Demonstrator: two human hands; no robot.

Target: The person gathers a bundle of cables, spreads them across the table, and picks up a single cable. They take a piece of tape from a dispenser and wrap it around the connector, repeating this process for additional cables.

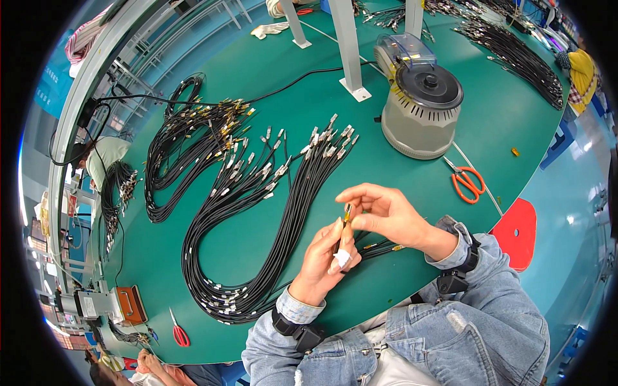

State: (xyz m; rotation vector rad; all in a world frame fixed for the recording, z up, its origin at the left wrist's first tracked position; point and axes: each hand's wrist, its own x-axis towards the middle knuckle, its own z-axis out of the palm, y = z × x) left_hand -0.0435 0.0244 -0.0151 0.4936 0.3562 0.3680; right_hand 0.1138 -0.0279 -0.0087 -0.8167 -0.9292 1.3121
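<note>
My left hand (pixel 320 260) is closed round the end of a thin black cable, below its small metal connector (pixel 348 208). A bit of yellow tape shows just under the connector. From the right, my right hand (pixel 389 215) meets that cable end, thumb and fingers bent in a pinch around the connector; the exact contact is partly hidden. White wrapping (pixel 342 258) covers part of a left finger. Several more cable ends (pixel 383 248) lie on the green table (pixel 360 309) behind and below my hands.
A grey round tape dispenser (pixel 421 122) stands beyond my right hand, with orange-handled scissors (pixel 468 183) beside it. Bundled black cables (pixel 290 212) curve across the left side. Red-handled scissors (pixel 180 336) lie near the left edge. A metal post (pixel 349 51) rises behind; a red stool (pixel 517 235) is at right.
</note>
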